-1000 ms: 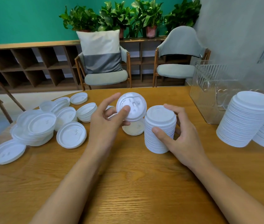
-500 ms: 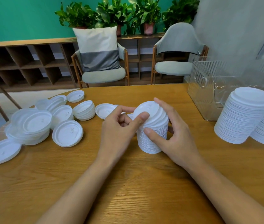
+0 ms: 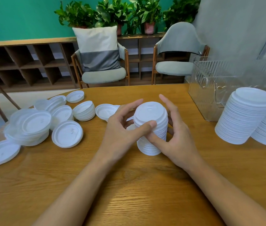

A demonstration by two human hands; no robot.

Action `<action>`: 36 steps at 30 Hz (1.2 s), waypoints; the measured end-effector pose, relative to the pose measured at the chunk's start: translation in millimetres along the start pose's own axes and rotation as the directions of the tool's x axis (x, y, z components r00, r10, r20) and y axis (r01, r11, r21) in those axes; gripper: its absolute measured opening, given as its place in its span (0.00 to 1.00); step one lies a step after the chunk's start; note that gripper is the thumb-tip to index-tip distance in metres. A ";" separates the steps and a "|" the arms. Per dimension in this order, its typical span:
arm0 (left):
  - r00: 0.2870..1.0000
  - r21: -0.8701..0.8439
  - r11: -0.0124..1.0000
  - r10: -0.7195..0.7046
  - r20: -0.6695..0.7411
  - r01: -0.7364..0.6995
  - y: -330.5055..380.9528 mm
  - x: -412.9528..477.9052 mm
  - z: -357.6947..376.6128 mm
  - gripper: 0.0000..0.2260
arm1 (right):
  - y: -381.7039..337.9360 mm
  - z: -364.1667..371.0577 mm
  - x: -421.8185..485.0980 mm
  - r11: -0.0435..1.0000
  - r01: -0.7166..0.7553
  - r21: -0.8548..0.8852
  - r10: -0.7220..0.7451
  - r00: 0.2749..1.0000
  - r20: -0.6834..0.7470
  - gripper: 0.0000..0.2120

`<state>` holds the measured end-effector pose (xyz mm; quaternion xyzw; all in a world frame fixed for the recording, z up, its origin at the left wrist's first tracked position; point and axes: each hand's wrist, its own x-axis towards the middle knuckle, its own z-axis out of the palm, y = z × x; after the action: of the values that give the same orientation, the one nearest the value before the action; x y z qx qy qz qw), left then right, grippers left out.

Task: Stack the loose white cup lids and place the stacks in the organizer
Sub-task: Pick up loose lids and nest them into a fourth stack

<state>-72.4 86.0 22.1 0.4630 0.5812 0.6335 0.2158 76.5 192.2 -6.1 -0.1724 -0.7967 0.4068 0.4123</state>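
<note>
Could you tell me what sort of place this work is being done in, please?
Probably a café or office lounge: a wooden table strewn with white cup lids, cushioned armchairs behind it, and potted plants on a low cubby shelf.

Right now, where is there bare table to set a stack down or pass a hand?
Free: the near table, this side of the centre stack; the strip between that stack and the two tall stacks; the far strip between the loose lids and the clear organizer. Crowded: the left side, strewn with lids, and the right edge by the organizer.
</note>
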 end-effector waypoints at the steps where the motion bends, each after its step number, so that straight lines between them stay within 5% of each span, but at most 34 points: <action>1: 1.000 0.029 1.000 0.005 -0.015 -0.005 0.1 -0.2 1.9 0.29 | 0.1 0.1 0.2 1.000 0.001 0.006 -0.001 1.000 0.002 0.43; 9: 0.993 0.173 0.985 0.046 -0.104 -0.027 -2.0 -3.2 10.9 0.27 | 4.1 -1.3 0.8 0.998 0.037 -0.056 -0.037 0.999 0.009 0.36; 21: 0.999 0.066 0.998 0.026 -0.033 -0.024 -7.6 -2.3 4.2 0.24 | 4.8 -5.6 2.9 0.999 -0.018 -0.031 0.021 0.996 0.086 0.34; 24: 0.995 0.285 0.955 0.097 -0.038 -0.082 -17.0 4.3 -13.2 0.14 | 5.7 -8.5 4.2 0.999 -0.030 -0.041 0.032 0.998 0.046 0.34; 28: 0.988 0.655 0.742 0.149 0.049 -0.145 -35.3 9.0 -26.5 0.13 | 8.4 -12.2 5.3 0.997 -0.040 -0.060 0.041 0.999 0.015 0.34; 32: 0.988 0.758 0.636 0.056 0.142 -0.145 -43.8 8.7 -27.4 0.18 | 8.1 -11.9 5.4 0.995 -0.055 -0.082 0.055 0.998 -0.007 0.33; 36: 0.994 0.766 0.636 0.020 0.104 -0.093 -48.9 10.6 -25.0 0.18 | 7.4 -12.3 5.1 0.994 -0.060 -0.090 0.060 0.998 -0.002 0.34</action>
<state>-111.4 92.4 -17.5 0.5554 0.7708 0.3120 0.0033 82.8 206.1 -5.3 -0.2146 -0.8088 0.3829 0.3914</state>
